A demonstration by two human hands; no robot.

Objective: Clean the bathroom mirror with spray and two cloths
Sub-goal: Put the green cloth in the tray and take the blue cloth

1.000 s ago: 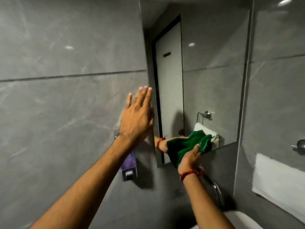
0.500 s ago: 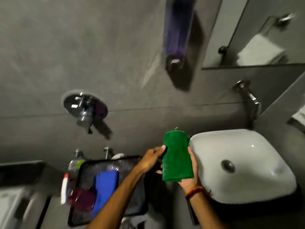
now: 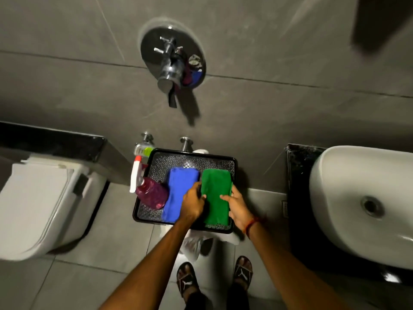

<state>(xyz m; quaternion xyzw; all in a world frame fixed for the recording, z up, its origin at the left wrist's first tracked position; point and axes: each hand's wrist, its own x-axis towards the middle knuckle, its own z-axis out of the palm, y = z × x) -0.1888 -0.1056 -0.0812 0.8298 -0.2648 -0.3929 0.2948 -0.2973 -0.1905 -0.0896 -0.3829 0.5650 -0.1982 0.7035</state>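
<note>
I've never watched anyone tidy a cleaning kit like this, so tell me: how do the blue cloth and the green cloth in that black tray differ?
The blue cloth lies in the middle of the tray, next to the spray bottle; the green cloth lies on the tray's right side. No hand grips the blue cloth, while the left hand and right hand flank the green one, fingers touching it. Both are folded into long rectangles, lying flat side by side.

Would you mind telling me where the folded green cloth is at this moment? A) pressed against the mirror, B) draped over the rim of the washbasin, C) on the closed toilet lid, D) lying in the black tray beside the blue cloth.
D: the green cloth lies in the black tray, right of the blue cloth, with the left hand and right hand on its edges.
</note>
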